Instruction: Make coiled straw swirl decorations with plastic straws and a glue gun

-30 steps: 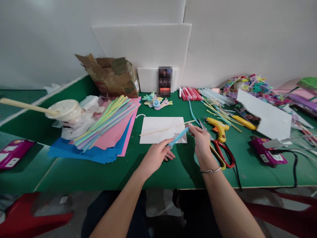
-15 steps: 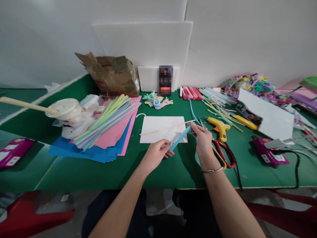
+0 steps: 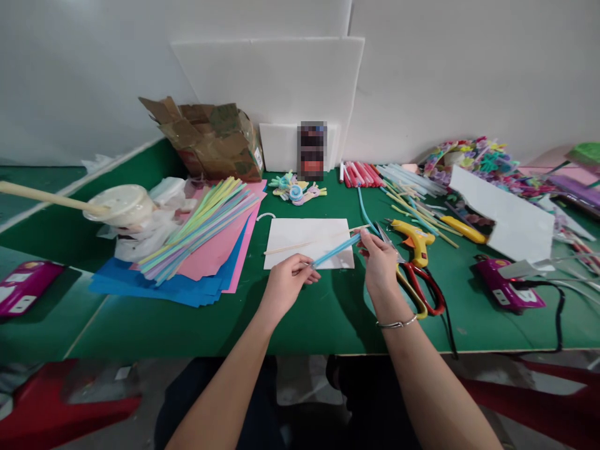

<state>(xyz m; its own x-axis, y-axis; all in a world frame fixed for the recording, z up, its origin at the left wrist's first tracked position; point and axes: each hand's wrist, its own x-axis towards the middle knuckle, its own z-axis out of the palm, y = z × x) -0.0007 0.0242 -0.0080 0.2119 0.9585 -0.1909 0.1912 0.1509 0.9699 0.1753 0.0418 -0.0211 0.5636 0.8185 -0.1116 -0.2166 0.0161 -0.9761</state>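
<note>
A light blue paper strip (image 3: 335,250) stretches between my two hands above the green table. My left hand (image 3: 287,281) pinches its lower left end. My right hand (image 3: 379,262) pinches its upper right end, fingers closed. Just under the strip lies a white sheet (image 3: 300,234) with a thin wooden stick (image 3: 293,245) across it. A silver bracelet circles my right wrist.
Pastel strips (image 3: 201,228) lie on pink and blue paper (image 3: 187,284) at left. A yellow glue gun (image 3: 415,237) and red-handled scissors (image 3: 424,287) sit right of my hand. A torn cardboard box (image 3: 210,140), white foam boards (image 3: 281,81) and a purple device (image 3: 509,284) surround.
Both hands have shifted slightly up and left with the blue strip, which now lies flatter and closer over the white sheet.
</note>
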